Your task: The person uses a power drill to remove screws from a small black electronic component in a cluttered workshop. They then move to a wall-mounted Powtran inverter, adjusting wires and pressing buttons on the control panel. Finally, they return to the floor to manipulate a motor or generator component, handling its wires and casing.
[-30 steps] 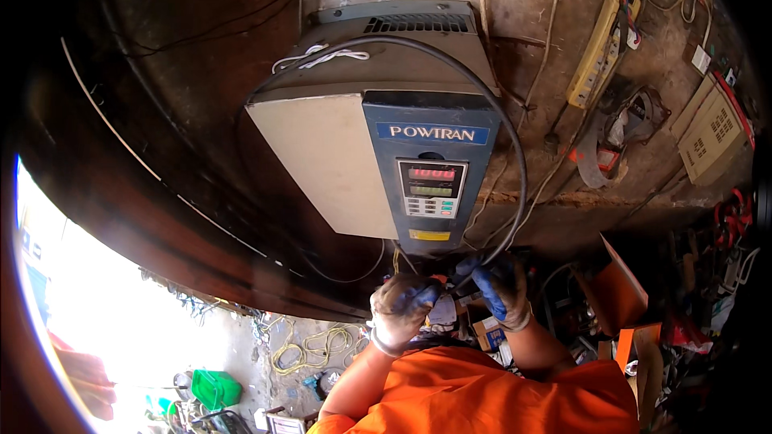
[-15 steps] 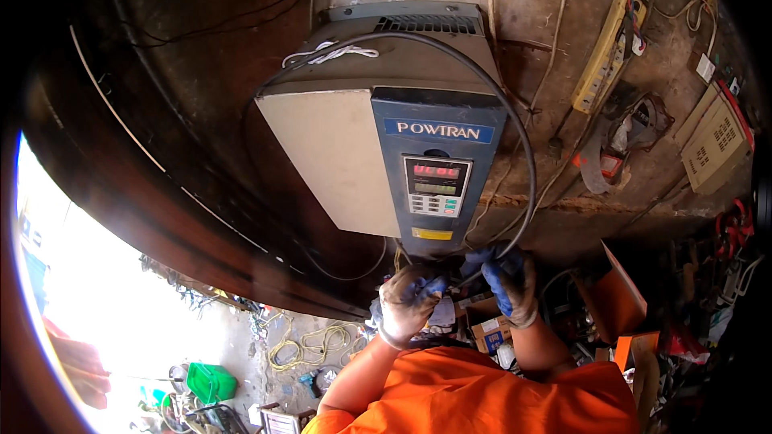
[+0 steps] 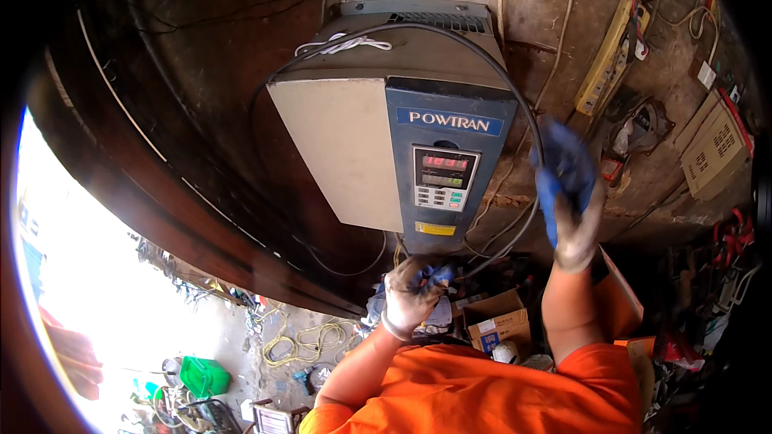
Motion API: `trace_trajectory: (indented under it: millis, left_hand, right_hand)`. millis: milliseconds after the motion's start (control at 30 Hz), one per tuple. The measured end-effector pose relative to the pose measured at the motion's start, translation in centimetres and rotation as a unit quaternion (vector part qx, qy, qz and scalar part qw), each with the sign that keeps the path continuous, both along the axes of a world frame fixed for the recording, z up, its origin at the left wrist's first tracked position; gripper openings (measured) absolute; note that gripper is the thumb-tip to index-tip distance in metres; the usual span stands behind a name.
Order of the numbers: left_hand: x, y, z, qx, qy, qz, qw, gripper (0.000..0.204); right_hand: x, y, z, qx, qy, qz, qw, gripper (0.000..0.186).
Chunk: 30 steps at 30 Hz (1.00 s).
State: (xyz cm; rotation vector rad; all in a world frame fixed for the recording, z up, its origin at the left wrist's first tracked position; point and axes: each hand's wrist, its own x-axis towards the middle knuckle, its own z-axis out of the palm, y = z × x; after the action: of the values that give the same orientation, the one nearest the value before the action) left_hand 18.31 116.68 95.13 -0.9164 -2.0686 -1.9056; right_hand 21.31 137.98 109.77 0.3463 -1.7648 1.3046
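Note:
A grey-and-blue inverter drive (image 3: 330, 153) with a lit display and keypad (image 3: 446, 177) is mounted at the wall in front of me. A black cable (image 3: 515, 84) arches over its top and loops down its right side. Below the drive my left hand (image 3: 416, 293), in a white glove with blue fingers, is closed on the cable's lower part; its fingers partly hide the grip. My right hand (image 3: 572, 193), gloved alike, is raised to the right of the drive beside the cable loop. Its fingers look stretched out, though blurred by motion, and nothing shows in them.
A yellow power strip (image 3: 607, 56) and a beige vented box (image 3: 718, 145) are on the wall at right. Under my hands stands an open cardboard box (image 3: 498, 325) among clutter. A green bin (image 3: 204, 376) and coiled yellow cord (image 3: 301, 345) lie lower left; another person's hand (image 3: 72, 354) shows at far left.
My right hand has let go of the cable near my left hand and moved up and to the right. My left hand stays on the cable. The display's red digits have changed.

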Motion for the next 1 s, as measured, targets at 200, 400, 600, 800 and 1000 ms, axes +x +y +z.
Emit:
trace_trajectory:
  millis: [200,400,600,800,1000]
  left_hand:
    - [-0.4,0.2,-0.4,-0.017,-0.037,-0.005,0.999,0.022]
    - [-0.7,0.0,-0.2,0.023,-0.007,0.001,1.0,0.02]
    - [-0.8,0.2,0.5,0.026,0.011,0.051,0.998,0.026]
    - [-1.2,0.3,1.3,0.093,0.002,0.03,0.995,0.024]
    - [-1.8,-0.1,-0.3,0.06,0.04,0.014,0.997,0.029]
  right_hand:
    - [-6.2,-1.0,10.7,0.465,0.038,-0.248,0.849,0.063]
    - [-11.2,-5.1,15.7,0.582,-0.103,-0.214,0.778,0.043]
    - [-14.5,-2.7,15.4,0.415,0.012,-0.246,0.876,0.034]
    - [-13.8,1.8,18.2,0.422,0.009,-0.298,0.856,0.036]
    - [-14.9,16.7,10.4,0.347,-0.069,-0.22,0.909,0.038]
